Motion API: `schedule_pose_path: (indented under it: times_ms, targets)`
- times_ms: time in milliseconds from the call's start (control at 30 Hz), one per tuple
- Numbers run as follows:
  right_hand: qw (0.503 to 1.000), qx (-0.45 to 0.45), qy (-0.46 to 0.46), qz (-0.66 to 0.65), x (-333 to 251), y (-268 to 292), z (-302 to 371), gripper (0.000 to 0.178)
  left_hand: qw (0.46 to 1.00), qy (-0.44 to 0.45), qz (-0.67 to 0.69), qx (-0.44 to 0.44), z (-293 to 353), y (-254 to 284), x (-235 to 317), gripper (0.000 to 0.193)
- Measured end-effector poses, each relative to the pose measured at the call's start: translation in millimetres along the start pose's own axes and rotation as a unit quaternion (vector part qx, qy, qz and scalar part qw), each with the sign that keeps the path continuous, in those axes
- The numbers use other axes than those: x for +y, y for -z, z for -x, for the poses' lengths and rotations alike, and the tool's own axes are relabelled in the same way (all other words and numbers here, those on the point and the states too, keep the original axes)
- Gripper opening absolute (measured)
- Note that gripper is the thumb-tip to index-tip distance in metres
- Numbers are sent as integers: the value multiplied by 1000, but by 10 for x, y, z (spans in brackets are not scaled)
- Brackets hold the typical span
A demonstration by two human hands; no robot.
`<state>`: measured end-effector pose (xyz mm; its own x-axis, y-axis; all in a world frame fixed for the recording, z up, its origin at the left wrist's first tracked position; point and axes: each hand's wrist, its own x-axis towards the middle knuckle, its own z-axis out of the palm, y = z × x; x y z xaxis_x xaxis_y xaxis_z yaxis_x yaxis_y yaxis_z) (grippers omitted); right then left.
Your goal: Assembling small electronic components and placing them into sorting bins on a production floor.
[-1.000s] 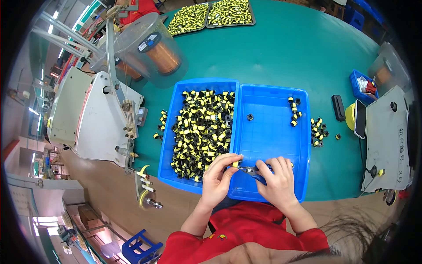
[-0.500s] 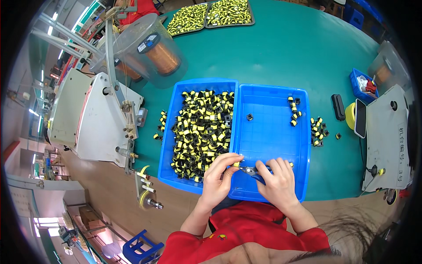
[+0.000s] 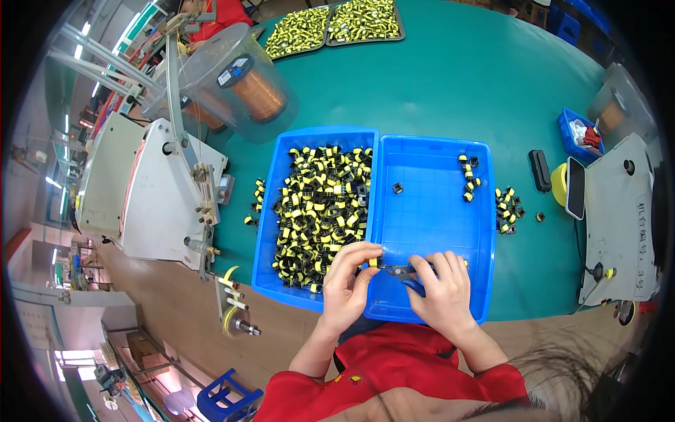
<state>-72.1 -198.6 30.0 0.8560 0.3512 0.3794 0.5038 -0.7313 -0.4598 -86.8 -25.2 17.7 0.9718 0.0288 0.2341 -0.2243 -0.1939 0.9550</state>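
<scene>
Between the fingertips of my left hand (image 3: 348, 285) is a small black coil bobbin (image 3: 373, 263) wrapped in yellow tape. My right hand (image 3: 446, 290) grips a pair of blue-handled cutting pliers (image 3: 406, 273), whose jaws reach left to the bobbin. Whether the jaws touch it is too small to tell. Both hands are over the near end of two blue trays. The left tray (image 3: 267, 243) is heaped with similar yellow-and-black bobbins (image 3: 320, 211). In the right tray (image 3: 429, 204) several bobbins (image 3: 469, 177) lie at the far right and one black piece (image 3: 398, 188) lies apart.
Loose bobbins (image 3: 508, 209) lie right of the trays on the green table (image 3: 450, 70). A winding machine (image 3: 172, 190) and clear tubs with copper wire spools (image 3: 259, 95) stand left. Two trays of yellow parts (image 3: 362, 20) are at the back. A phone (image 3: 575, 188) stands right.
The bobbin in my left fingers has turned slightly, showing more of its yellow tape. My hands and the pliers are almost where they were.
</scene>
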Motion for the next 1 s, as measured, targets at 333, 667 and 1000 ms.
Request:
schedule_pose_path:
  times_ms: [333,667,1000]
  targets:
    - [995,-14,-54,-87,-10,-19,35,31,995,-24,96,25,11,-49,1,24]
    - [995,-18,-60,-78,-25,-33,69,27,995,7,100,3,33,-26,-9,25]
    - [993,-11,-64,-97,-14,-30,45,28,994,4,112,12,21,-46,-4,28]
